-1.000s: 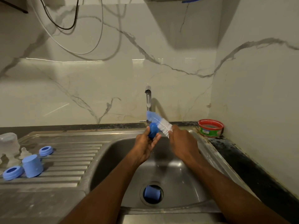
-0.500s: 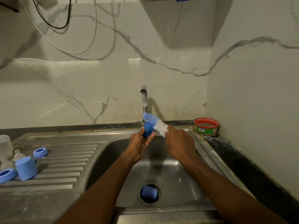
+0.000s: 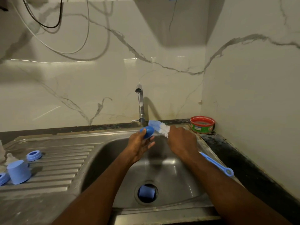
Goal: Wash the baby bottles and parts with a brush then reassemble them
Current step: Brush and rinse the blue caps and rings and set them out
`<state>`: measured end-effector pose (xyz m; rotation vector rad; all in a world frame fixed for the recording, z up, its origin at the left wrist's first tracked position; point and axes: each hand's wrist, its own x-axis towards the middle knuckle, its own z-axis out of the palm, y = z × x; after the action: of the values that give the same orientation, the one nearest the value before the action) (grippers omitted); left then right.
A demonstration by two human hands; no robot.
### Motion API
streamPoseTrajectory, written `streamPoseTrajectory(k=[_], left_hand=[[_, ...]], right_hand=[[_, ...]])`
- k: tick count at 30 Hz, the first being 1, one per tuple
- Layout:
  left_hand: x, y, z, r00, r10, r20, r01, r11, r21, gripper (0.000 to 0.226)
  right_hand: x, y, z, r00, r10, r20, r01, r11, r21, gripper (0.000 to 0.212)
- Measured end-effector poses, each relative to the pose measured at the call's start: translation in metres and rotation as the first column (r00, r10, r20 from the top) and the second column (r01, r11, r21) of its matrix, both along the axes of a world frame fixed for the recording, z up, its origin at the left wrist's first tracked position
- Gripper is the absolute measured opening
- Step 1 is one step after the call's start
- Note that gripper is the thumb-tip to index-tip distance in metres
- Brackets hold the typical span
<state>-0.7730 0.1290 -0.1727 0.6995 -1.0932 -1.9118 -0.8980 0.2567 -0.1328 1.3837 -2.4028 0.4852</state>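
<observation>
Two hands met over the sink basin (image 3: 178,181). Our left hand (image 3: 139,144) held a small blue bottle part (image 3: 148,132), thumb and fingers curled round it, just below the tap (image 3: 140,103), where a thin stream of water ran down. Our right hand (image 3: 181,142) gripped the bottle brush (image 3: 159,128) close behind its head; the blue and white bristles pointed left and touched the blue part, while the long blue handle (image 3: 217,164) stuck out behind our wrist toward the right rim of the sink.

Down in the drain opening lay another blue piece (image 3: 146,192), seen through the round hole. On the ribbed draining board (image 3: 65,159) to the left stood a blue cap (image 3: 18,172) turned upside down, with a blue ring (image 3: 33,155) just behind it and a second blue ring (image 3: 3,178) at the frame edge beside it. A clear teat (image 3: 10,158) stood near them, partly blurred. At the back right corner of the dark worktop (image 3: 235,151), against the marble wall, sat a round tub with a red rim (image 3: 203,124). Cables (image 3: 73,51) hung in loops on the wall above the draining board.
</observation>
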Motion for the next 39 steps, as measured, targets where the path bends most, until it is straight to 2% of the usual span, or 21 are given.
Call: streamPoseTrajectory(k=[3, 4, 5, 6, 7, 8, 9, 12, 16, 19, 25, 31, 33, 39], left_hand=[[0.006, -0.009, -0.008, 0.996, 0.071, 0.059, -0.066, 0.995, -0.077, 0.031], [0.010, -0.014, -0.013, 0.978, 0.120, 0.171, -0.079, 0.971, -0.225, 0.030], [0.014, -0.018, -0.020, 0.910, 0.241, 0.339, -0.056, 0.879, -0.474, 0.028], [0.018, -0.023, -0.027, 0.802, 0.393, 0.451, 0.039, 0.718, -0.695, 0.027], [0.020, -0.028, -0.032, 0.702, 0.515, 0.491, 0.155, 0.563, -0.812, 0.026], [0.020, -0.029, -0.034, 0.652, 0.574, 0.495, 0.234, 0.469, -0.852, 0.025], [0.019, -0.028, -0.035, 0.635, 0.594, 0.494, 0.274, 0.424, -0.863, 0.024], [0.019, -0.026, -0.030, 0.655, 0.583, 0.481, 0.258, 0.426, -0.867, 0.023], [0.022, -0.031, -0.035, 0.608, 0.607, 0.511, 0.370, 0.352, -0.860, 0.024], [0.022, -0.036, -0.037, 0.593, 0.610, 0.526, 0.403, 0.341, -0.850, 0.025], [0.024, -0.034, -0.045, 0.500, 0.567, 0.654, 0.538, 0.388, -0.748, 0.034], [0.021, -0.036, -0.048, 0.476, 0.505, 0.719, 0.529, 0.489, -0.694, 0.028], [0.021, -0.035, -0.048, 0.498, 0.498, 0.710, 0.488, 0.515, -0.704, 0.032], [0.022, -0.031, -0.038, 0.671, 0.479, 0.566, 0.231, 0.590, -0.774, 0.053]], right_hand=[[-0.010, 0.003, -0.002, 1.000, -0.022, 0.000, 0.022, 1.000, -0.004, 0.024], [-0.012, 0.003, -0.003, 1.000, -0.020, 0.006, 0.020, 1.000, 0.008, 0.025], [-0.013, 0.003, -0.004, 1.000, -0.018, 0.009, 0.018, 1.000, 0.023, 0.026], [-0.013, 0.004, -0.005, 1.000, -0.018, 0.010, 0.017, 0.999, 0.038, 0.027], [-0.013, 0.004, -0.006, 1.000, -0.016, 0.009, 0.015, 0.999, 0.048, 0.028], [-0.013, 0.004, -0.006, 1.000, -0.011, 0.007, 0.011, 0.999, 0.052, 0.028], [-0.013, 0.003, -0.006, 1.000, -0.004, 0.007, 0.004, 0.998, 0.055, 0.028], [-0.011, 0.003, -0.006, 1.000, 0.024, -0.012, -0.023, 0.998, 0.064, 0.025], [-0.010, 0.003, -0.007, 0.998, 0.046, -0.032, -0.043, 0.994, 0.101, 0.022], [-0.010, 0.004, -0.007, 0.999, 0.051, -0.013, -0.049, 0.993, 0.111, 0.022], [-0.013, 0.000, -0.006, 0.998, 0.038, -0.045, -0.032, 0.992, 0.119, 0.021], [-0.013, -0.001, -0.007, 0.997, 0.035, -0.070, -0.025, 0.990, 0.139, 0.018], [-0.013, -0.002, -0.007, 0.997, 0.035, -0.064, -0.026, 0.990, 0.138, 0.017], [-0.012, -0.002, -0.008, 0.998, 0.026, -0.049, -0.019, 0.990, 0.139, 0.016]])
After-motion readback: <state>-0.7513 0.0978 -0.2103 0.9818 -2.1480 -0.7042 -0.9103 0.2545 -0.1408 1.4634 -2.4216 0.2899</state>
